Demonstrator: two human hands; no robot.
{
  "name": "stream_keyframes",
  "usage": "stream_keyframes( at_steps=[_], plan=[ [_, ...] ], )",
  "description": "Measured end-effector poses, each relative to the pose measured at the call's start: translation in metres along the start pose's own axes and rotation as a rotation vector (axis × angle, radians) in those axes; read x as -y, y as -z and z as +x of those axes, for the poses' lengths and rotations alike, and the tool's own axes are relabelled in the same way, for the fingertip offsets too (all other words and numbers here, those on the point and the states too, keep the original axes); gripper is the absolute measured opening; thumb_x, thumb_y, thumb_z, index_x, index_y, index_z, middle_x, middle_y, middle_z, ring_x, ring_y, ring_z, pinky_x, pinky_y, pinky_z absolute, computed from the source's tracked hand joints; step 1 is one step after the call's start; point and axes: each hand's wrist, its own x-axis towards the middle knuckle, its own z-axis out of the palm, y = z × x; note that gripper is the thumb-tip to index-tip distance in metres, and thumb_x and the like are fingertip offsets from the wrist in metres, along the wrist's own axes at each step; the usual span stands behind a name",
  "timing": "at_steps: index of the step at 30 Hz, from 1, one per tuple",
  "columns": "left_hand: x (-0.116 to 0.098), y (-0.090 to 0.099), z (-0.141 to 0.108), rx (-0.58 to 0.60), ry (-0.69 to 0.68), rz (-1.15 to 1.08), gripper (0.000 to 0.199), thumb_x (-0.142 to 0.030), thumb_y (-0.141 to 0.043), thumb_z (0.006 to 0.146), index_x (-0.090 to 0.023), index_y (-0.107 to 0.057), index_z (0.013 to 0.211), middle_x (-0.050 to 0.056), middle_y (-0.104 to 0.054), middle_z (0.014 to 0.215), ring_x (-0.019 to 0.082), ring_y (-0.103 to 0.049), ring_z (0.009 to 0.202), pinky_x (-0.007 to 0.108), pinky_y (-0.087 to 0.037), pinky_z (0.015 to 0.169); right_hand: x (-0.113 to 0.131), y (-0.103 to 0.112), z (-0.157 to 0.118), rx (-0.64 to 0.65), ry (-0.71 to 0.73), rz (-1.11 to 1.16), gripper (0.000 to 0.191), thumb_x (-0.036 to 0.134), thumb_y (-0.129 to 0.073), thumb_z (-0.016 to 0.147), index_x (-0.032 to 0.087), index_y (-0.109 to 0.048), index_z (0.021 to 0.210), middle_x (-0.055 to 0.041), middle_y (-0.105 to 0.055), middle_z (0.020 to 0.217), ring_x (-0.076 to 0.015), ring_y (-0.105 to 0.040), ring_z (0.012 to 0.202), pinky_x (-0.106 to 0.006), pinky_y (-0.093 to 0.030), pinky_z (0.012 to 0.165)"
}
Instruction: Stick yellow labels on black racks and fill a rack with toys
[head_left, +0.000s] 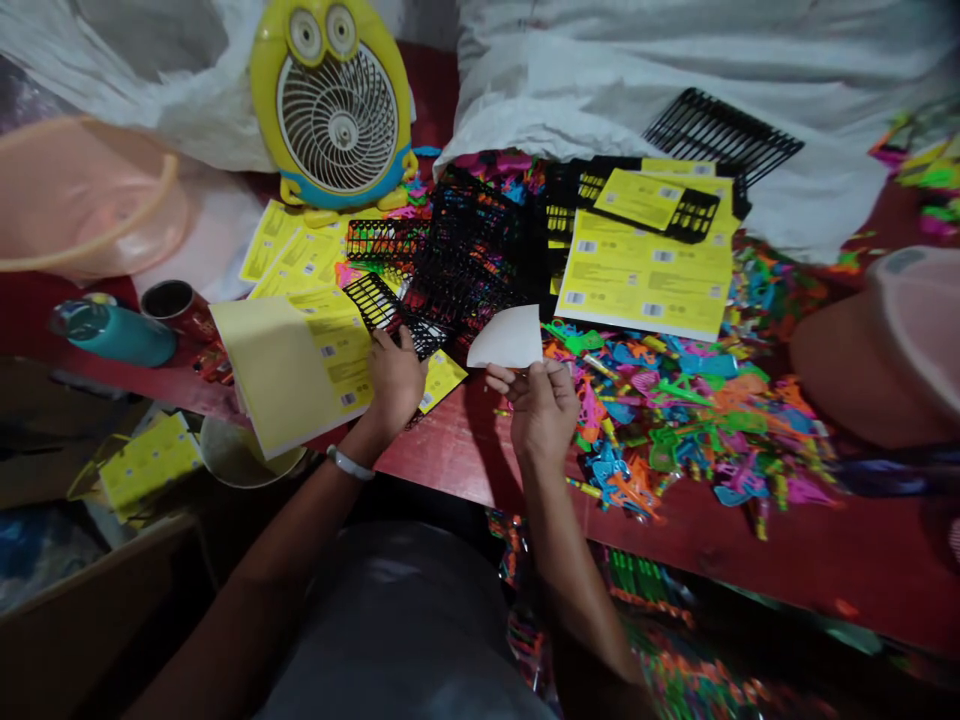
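My right hand (545,405) pinches the lower edge of a white-backed piece of paper (510,338) between thumb and fingers, holding it up over the table edge. My left hand (397,378) is closed over the near end of a black plastic grid (373,300), fingers bent onto its bars; the fingertips are partly hidden. Beside that hand, a small yellow printed card (444,380) lies under its thumb side. Left of it rests a yellow printed sheet (330,340), partly covered by a plain pale sheet (274,375) that overhangs the table edge.
More black grids (480,250) are heaped behind my hands. At right are stacked yellow sheets (645,280), colourful small plastic toys (675,400) and a pink tub (862,350). A yellow fan (341,120), teal bottle (124,332), cup (176,305) and peach basin (82,200) stand left.
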Motion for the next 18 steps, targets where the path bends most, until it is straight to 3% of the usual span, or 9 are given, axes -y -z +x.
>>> stream_keyframes(
  at_steps=[2, 5, 7, 9, 13, 18],
  plan=[
    [0.012, 0.010, -0.016, -0.056, -0.064, 0.002, 0.058, -0.027, -0.064, 0.095, -0.012, -0.054, 0.150, 0.032, -0.051, 0.147, 0.043, -0.061, 0.123, 0.056, -0.050, 0.101, 0.002, 0.002, 0.002, 0.004, 0.007, -0.005, 0.046, 0.053, -0.088, 0.073, 0.023, -0.055, 0.088, 0.0074, -0.069, 0.074, -0.0198, -0.079, 0.069, -0.030, -0.066, 0.063],
    [0.033, 0.020, -0.050, -0.230, -0.242, -0.007, 0.047, -0.019, -0.059, 0.096, -0.018, -0.062, 0.143, 0.025, -0.053, 0.148, 0.039, -0.060, 0.124, 0.055, -0.051, 0.104, 0.006, 0.004, 0.004, 0.000, 0.033, -0.017, 0.046, 0.054, -0.086, 0.074, 0.024, -0.055, 0.088, 0.0066, -0.070, 0.075, -0.0194, -0.079, 0.070, -0.031, -0.066, 0.065],
    [0.048, 0.016, -0.076, -0.305, -0.371, -0.028, 0.044, -0.018, -0.058, 0.096, -0.020, -0.064, 0.140, 0.022, -0.057, 0.145, 0.036, -0.062, 0.122, 0.053, -0.051, 0.105, 0.009, 0.005, 0.004, 0.010, 0.066, -0.047, 0.044, 0.055, -0.083, 0.078, 0.024, -0.055, 0.089, 0.0057, -0.071, 0.079, -0.0192, -0.079, 0.072, -0.032, -0.066, 0.068],
    [0.064, 0.006, -0.100, -0.298, -0.484, -0.051, 0.047, -0.014, -0.055, 0.097, -0.022, -0.061, 0.143, 0.020, -0.057, 0.145, 0.034, -0.061, 0.125, 0.051, -0.052, 0.106, 0.009, 0.007, 0.001, 0.065, 0.113, -0.131, 0.038, 0.055, -0.077, 0.085, 0.024, -0.057, 0.092, 0.0041, -0.073, 0.082, -0.0190, -0.079, 0.076, -0.034, -0.066, 0.073],
    [0.090, -0.023, -0.129, -0.238, -0.622, -0.104, 0.063, -0.011, -0.052, 0.098, -0.025, -0.040, 0.158, 0.021, -0.053, 0.149, 0.031, -0.058, 0.131, 0.048, -0.054, 0.105, 0.000, 0.014, -0.010, 0.329, 0.279, -0.480, 0.021, 0.046, -0.062, 0.099, 0.025, -0.063, 0.099, -0.0037, -0.079, 0.101, -0.0196, -0.077, 0.096, -0.039, -0.063, 0.092],
    [0.098, -0.046, -0.136, -0.223, -0.600, -0.149, 0.069, -0.013, -0.053, 0.099, -0.029, -0.030, 0.163, 0.022, -0.052, 0.150, 0.034, -0.056, 0.136, 0.051, -0.053, 0.106, -0.021, 0.017, -0.018, 0.695, 0.463, -0.769, 0.016, 0.034, -0.050, 0.105, 0.027, -0.064, 0.109, -0.0094, -0.077, 0.122, -0.0214, -0.074, 0.113, -0.042, -0.062, 0.098]
  ],
)
